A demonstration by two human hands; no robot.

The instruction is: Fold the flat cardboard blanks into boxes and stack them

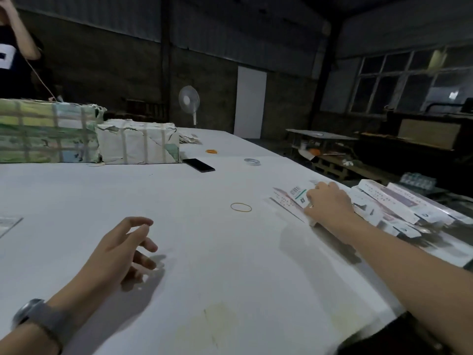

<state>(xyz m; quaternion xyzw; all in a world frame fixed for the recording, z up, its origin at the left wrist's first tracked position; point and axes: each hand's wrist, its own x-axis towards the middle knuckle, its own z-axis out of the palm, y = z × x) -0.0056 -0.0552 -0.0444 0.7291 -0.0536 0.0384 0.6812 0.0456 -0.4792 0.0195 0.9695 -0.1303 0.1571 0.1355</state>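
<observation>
At a white tabletop (204, 265) in a dim, shed-like workroom, a person reaches out with the right hand (330, 204), its fingers laid on a flat cardboard blank (290, 198) printed with a barcode; whether the fingertips have curled under its edge cannot be told. The blank lies just beyond and beneath that hand, apparently the next to be drawn in for folding. To the outer side of the right hand, touching the wrist, folded boxes (399, 208) lie heaped in a loose overlapping pile near the tabletop's edge, kept close, it seems, so finished pieces can be stacked without a long reach. The left hand (122, 249) hovers released over bare tabletop, fingers loosely bent and holding nothing, likely waiting to take its share of the fold; a watch (38, 319) bands its wrist. Between the two hands, nearer the right, lies a rubber band (241, 207). Well beyond the left hand sit two taped bundles (94, 134), a dark phone (199, 165) and a roll of tape (252, 161). Past the tabletop stand a pedestal fan (189, 102), a pale door and grimy windows; a second person stands at far left.
</observation>
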